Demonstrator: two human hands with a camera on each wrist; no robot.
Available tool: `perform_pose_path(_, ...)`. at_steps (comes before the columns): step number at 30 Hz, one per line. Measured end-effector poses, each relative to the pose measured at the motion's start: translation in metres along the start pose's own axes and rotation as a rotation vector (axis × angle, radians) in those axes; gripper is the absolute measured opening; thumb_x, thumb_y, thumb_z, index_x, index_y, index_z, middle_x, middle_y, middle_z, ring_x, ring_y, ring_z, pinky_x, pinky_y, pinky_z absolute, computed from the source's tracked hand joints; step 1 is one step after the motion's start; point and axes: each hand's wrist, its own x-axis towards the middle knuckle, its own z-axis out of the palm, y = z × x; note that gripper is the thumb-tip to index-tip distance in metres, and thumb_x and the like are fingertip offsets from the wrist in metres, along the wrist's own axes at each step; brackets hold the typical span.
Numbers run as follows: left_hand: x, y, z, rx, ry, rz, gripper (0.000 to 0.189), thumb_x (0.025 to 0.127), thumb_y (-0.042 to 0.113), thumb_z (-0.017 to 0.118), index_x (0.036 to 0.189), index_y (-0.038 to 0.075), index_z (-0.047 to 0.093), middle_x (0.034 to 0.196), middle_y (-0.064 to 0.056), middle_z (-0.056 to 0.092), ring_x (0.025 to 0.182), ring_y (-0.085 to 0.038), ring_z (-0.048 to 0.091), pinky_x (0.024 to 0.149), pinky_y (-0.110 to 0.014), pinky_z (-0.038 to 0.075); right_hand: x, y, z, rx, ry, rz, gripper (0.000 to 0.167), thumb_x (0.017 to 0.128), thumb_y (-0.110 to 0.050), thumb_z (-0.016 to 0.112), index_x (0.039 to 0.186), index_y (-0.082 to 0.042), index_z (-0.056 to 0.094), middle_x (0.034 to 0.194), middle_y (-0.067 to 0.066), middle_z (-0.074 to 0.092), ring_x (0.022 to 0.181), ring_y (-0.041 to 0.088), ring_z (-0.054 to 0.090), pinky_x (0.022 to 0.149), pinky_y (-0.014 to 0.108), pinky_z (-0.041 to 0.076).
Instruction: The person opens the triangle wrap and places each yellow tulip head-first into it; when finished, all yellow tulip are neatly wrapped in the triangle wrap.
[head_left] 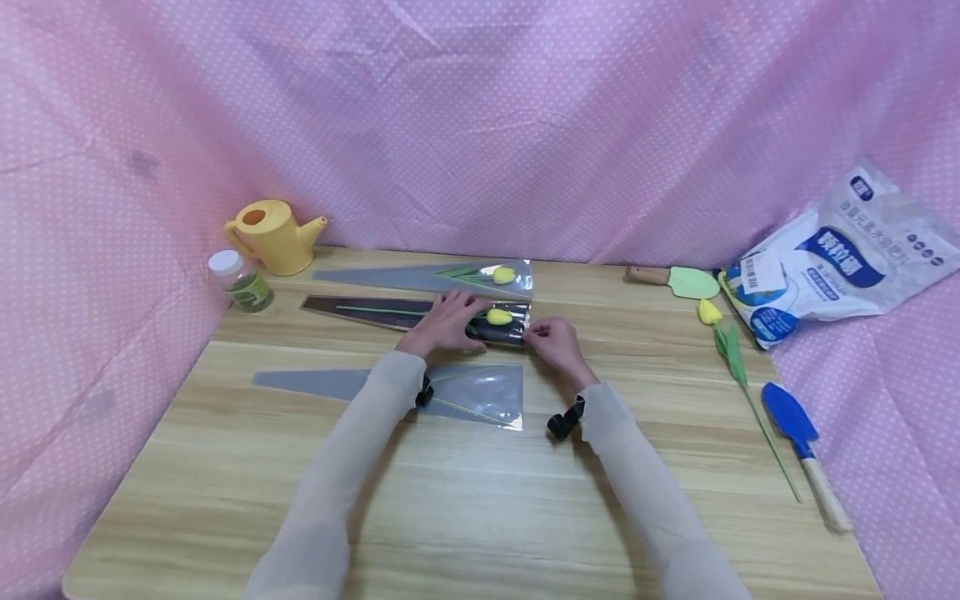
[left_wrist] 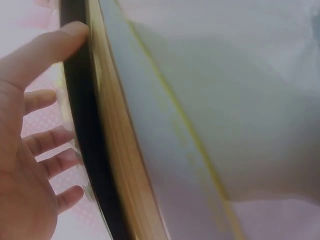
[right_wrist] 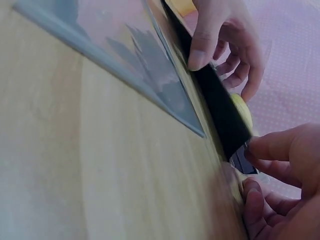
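My left hand (head_left: 450, 323) lies over the middle of a black, tapered flower sleeve (head_left: 367, 303), its fingers spread. In the left wrist view the thumb (left_wrist: 75, 34) rests along the near edge and the other fingertips touch the far side. Inside the sleeve is a yellow artificial tulip (head_left: 498, 317), its stem partly covered by this hand. My right hand (head_left: 555, 343) pinches the clear near corner at the wide end between thumb and fingers, as the right wrist view shows. Behind lies a grey sleeve (head_left: 375, 279) with another yellow tulip (head_left: 503, 275); nearer me is a flat grey sleeve (head_left: 322, 382).
A yellow watering can (head_left: 277, 237) and a lidded jar (head_left: 247, 287) stand at the back left. On the right are a green trowel (head_left: 692, 283), a loose tulip (head_left: 738, 367), a blue trowel (head_left: 791, 412) and a white fertilizer bag (head_left: 832, 267). Pink fabric (head_left: 480, 150) hangs behind the table.
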Motion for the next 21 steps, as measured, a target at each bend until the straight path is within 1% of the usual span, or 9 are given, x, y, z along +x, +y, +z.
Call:
perform_pose_path(2, -0.001, 0.000, 0.000, -0.007, -0.001, -0.007, 0.084, 0.083, 0.054, 0.075, 0.153, 0.026, 0.039, 0.150, -0.010, 0.043, 0.138, -0.032, 0.039, 0.117, -0.057, 0.030, 0.001, 0.000, 0.000, -0.007, 0.008, -0.004, 0.018, 0.092, -0.014, 0.067, 0.103, -0.002, 0.074, 0.109, 0.018, 0.074, 0.099, 0.028, 0.069, 0.089, 0.037, 0.057)
perform_pose_path(5, -0.003, -0.001, 0.000, -0.021, 0.002, -0.008, 0.082, 0.083, 0.052, 0.075, 0.152, 0.026, 0.039, 0.149, -0.010, 0.043, 0.137, -0.032, 0.039, 0.116, -0.056, 0.030, 0.002, 0.001, 0.000, -0.026, 0.017, -0.018, 0.018, 0.092, -0.015, 0.067, 0.103, -0.002, 0.075, 0.108, 0.018, 0.075, 0.098, 0.029, 0.069, 0.091, 0.039, 0.057)
perform_pose_path(8, -0.005, -0.002, 0.001, -0.041, 0.018, -0.008, 0.084, 0.083, 0.054, 0.074, 0.153, 0.026, 0.039, 0.151, -0.011, 0.042, 0.140, -0.033, 0.037, 0.118, -0.058, 0.027, 0.000, 0.002, -0.001, -0.008, 0.009, -0.025, 0.022, 0.093, -0.017, 0.067, 0.106, -0.001, 0.073, 0.109, 0.019, 0.074, 0.099, 0.029, 0.068, 0.090, 0.038, 0.056)
perform_pose_path(10, -0.009, -0.003, 0.002, -0.062, 0.033, -0.018, 0.086, 0.083, 0.057, 0.073, 0.154, 0.026, 0.037, 0.154, -0.011, 0.039, 0.144, -0.034, 0.034, 0.120, -0.060, 0.024, -0.003, 0.003, -0.003, 0.026, -0.004, -0.022, 0.027, 0.095, -0.020, 0.065, 0.112, 0.000, 0.071, 0.112, 0.020, 0.072, 0.099, 0.028, 0.066, 0.088, 0.034, 0.056)
perform_pose_path(14, -0.022, -0.005, 0.002, -0.120, 0.082, -0.050, 0.085, 0.085, 0.061, 0.069, 0.155, 0.026, 0.035, 0.159, -0.012, 0.034, 0.148, -0.037, 0.030, 0.121, -0.063, 0.020, -0.013, 0.007, -0.009, 0.112, -0.030, 0.009, 0.038, 0.099, -0.029, 0.060, 0.123, 0.000, 0.064, 0.116, 0.019, 0.066, 0.093, 0.021, 0.060, 0.080, 0.026, 0.053)
perform_pose_path(18, -0.039, -0.005, 0.001, -0.182, 0.144, -0.066, 0.082, 0.087, 0.060, 0.067, 0.154, 0.024, 0.035, 0.157, -0.013, 0.036, 0.145, -0.037, 0.032, 0.119, -0.064, 0.022, -0.025, 0.014, -0.016, 0.175, -0.045, 0.049, 0.043, 0.100, -0.032, 0.058, 0.129, 0.000, 0.059, 0.118, 0.017, 0.063, 0.086, 0.016, 0.056, 0.073, 0.023, 0.051)
perform_pose_path(21, -0.052, -0.005, 0.000, -0.212, 0.181, -0.071, 0.082, 0.088, 0.057, 0.067, 0.154, 0.021, 0.036, 0.155, -0.015, 0.037, 0.145, -0.037, 0.033, 0.119, -0.064, 0.022, -0.035, 0.019, -0.019, 0.180, -0.048, 0.046, 0.043, 0.100, -0.031, 0.058, 0.130, 0.000, 0.058, 0.120, 0.018, 0.062, 0.091, 0.016, 0.056, 0.077, 0.022, 0.051)
